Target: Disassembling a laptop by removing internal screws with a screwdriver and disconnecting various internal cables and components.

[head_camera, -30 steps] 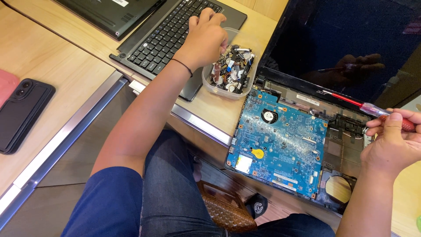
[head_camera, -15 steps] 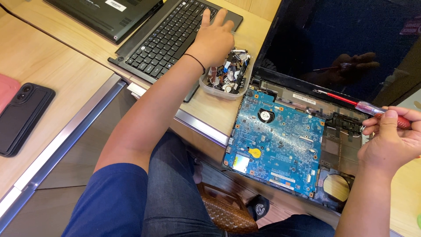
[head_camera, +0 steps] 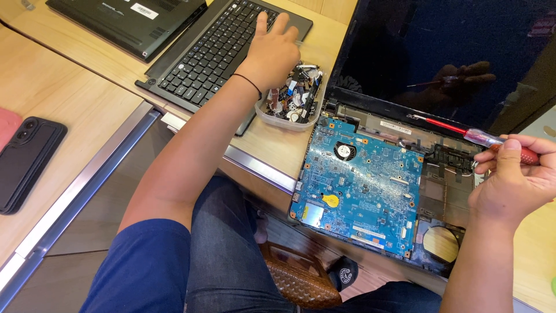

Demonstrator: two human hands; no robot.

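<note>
The wooden counter (head_camera: pixel 69 110) carries everything here, and the largest thing on it is the opened laptop (head_camera: pixel 440 87), its dark screen tilted up and its base stripped so the blue circuit board (head_camera: pixel 362 185) lies bare, overhanging the counter edge towards the person's lap. Left of it lie a detached black keyboard panel (head_camera: pixel 214 52) and, further back, a closed black laptop (head_camera: pixel 127 20). A dark phone (head_camera: pixel 26 162) rests well apart at the left edge.

Between the keyboard panel and the board stands a small clear tray (head_camera: pixel 292 101) heaped with loose bits: screws, connectors and small metal parts, too small to tell one from another. The left hand (head_camera: pixel 271 52) hovers over the tray's far rim, fingers spread and reaching down; its grip looks released, with nothing visibly pinched. The right hand (head_camera: pixel 512 179) has its grip clenched round the red handle of a screwdriver (head_camera: pixel 472 134), whose thin shaft points left across the laptop's hinge area, above the board and not touching it.

To do this well, I judge the left fingers should pick a single part from the top of the heap rather than dig, since the tray sits just beside the board and a spilled screw could land among the components. The screwdriver tip is best kept lifted off the board until the part is in hand.
</note>
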